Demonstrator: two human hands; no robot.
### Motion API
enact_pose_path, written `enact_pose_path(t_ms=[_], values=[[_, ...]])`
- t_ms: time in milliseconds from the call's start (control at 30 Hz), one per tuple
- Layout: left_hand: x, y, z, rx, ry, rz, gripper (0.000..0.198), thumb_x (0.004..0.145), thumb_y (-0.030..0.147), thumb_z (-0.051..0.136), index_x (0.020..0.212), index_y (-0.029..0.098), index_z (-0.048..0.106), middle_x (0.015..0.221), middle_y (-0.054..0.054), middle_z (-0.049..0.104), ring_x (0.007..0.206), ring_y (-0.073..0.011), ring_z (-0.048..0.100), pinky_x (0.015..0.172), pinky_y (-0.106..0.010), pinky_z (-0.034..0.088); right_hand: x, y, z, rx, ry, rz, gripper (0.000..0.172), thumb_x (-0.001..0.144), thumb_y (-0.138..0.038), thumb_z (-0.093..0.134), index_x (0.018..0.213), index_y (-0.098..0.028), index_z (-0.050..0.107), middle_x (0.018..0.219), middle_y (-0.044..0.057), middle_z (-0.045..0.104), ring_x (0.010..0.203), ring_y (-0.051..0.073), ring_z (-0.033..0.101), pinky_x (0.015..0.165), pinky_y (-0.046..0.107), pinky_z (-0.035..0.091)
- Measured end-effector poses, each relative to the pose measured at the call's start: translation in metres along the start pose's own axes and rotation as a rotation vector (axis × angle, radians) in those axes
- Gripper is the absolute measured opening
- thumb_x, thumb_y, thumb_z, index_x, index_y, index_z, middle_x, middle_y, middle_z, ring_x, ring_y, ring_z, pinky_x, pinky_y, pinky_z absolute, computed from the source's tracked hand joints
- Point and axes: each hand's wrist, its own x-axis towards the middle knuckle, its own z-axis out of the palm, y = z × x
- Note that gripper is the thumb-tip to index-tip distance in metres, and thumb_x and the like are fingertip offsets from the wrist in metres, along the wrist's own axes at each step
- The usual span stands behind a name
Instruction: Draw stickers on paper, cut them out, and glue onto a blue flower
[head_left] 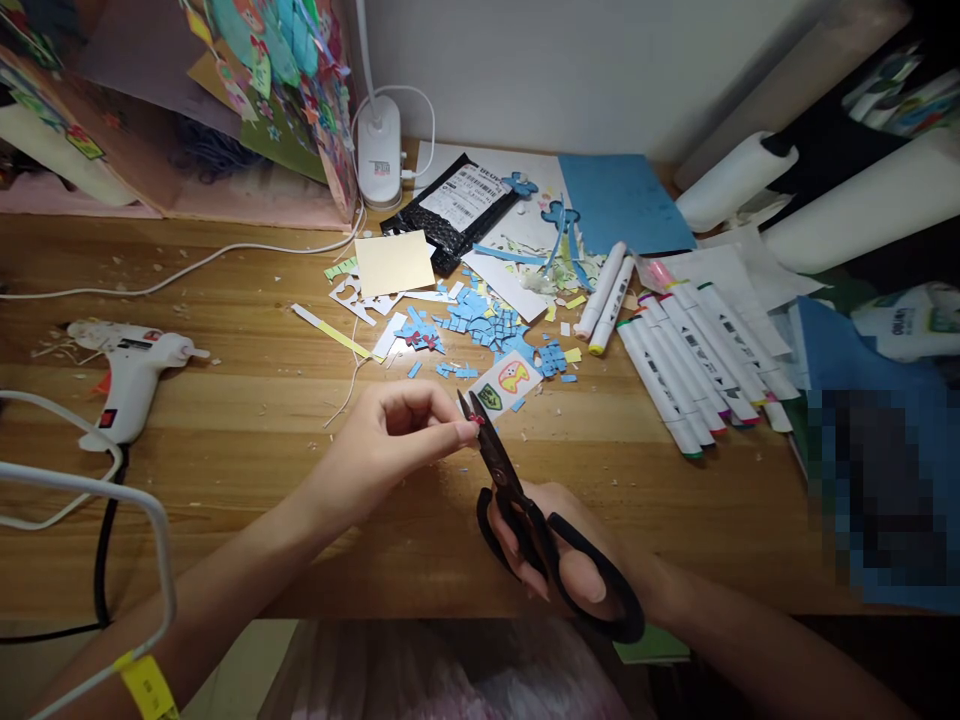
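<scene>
Between thumb and forefinger, my left hand (pixel 394 430) pinches a small dark red piece (pixel 475 421), perhaps paper; its exact shape is too small to make out. My right hand (pixel 581 572) grips a pair of black-handled scissors (pixel 504 472), with thumb and fingers through the loops. The dark blades point up and away, slightly parted, and their tips meet the red piece at my left fingertips. Just behind the blades lies a white paper strip (pixel 504 386) with a green and an orange-yellow drawing. Beyond it are many cut blue paper bits (pixel 480 315).
Several capped markers (pixel 701 360) lie at the right, with two more (pixel 606 298) beside them. A white glue gun (pixel 131 370) rests at the left, near white cables. A cream card (pixel 395 264), a black parcel bag (pixel 427 235) and a blue sheet (pixel 622 200) lie farther back.
</scene>
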Motion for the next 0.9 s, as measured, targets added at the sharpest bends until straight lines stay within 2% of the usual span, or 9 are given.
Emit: enact_pose_path(t_ms=[233, 633, 733, 900], values=[[-0.0015, -0.0009, -0.0021, 0.006, 0.011, -0.013, 0.022, 0.073, 0.030, 0.063, 0.059, 0.016, 0.054, 0.055, 0.003, 0.046, 0.054, -0.0082, 0.040, 0.049, -0.021, 0.026, -0.0002, -0.0008, -0.0013, -0.019, 0.006, 0.006, 0.072, 0.053, -0.087, 0.024, 0.068, -0.019, 0.040, 0.057, -0.002, 0.044, 0.048, 0.009, 0.039, 0.042, 0.021, 0.032], [0.0015, -0.0043, -0.0069, -0.037, 0.027, 0.051, 0.018, 0.074, 0.024, 0.061, 0.060, 0.017, 0.053, 0.060, 0.003, 0.051, 0.059, -0.0089, 0.043, 0.055, -0.021, 0.031, -0.0019, -0.0006, -0.0016, -0.019, 0.007, 0.013, 0.070, 0.053, -0.087, 0.029, 0.066, -0.019, 0.039, 0.058, -0.001, 0.046, 0.049, 0.010, 0.040, 0.041, 0.021, 0.031], [0.0005, -0.0038, -0.0062, 0.001, 0.035, 0.078, 0.019, 0.076, 0.026, 0.060, 0.062, 0.016, 0.052, 0.061, 0.003, 0.050, 0.059, -0.0089, 0.043, 0.054, -0.020, 0.032, -0.0011, 0.0003, -0.0013, -0.048, 0.013, 0.019, 0.071, 0.053, -0.087, 0.027, 0.067, -0.018, 0.040, 0.057, -0.001, 0.045, 0.049, 0.009, 0.039, 0.042, 0.021, 0.031], [-0.0032, -0.0002, 0.0006, 0.189, 0.106, 0.095, 0.019, 0.078, 0.033, 0.061, 0.071, 0.016, 0.057, 0.062, 0.002, 0.050, 0.056, -0.0088, 0.042, 0.049, -0.020, 0.028, -0.0004, 0.0024, -0.0009, -0.052, 0.058, 0.007, 0.073, 0.054, -0.088, 0.024, 0.068, -0.018, 0.040, 0.056, -0.002, 0.044, 0.049, 0.010, 0.039, 0.043, 0.021, 0.032]])
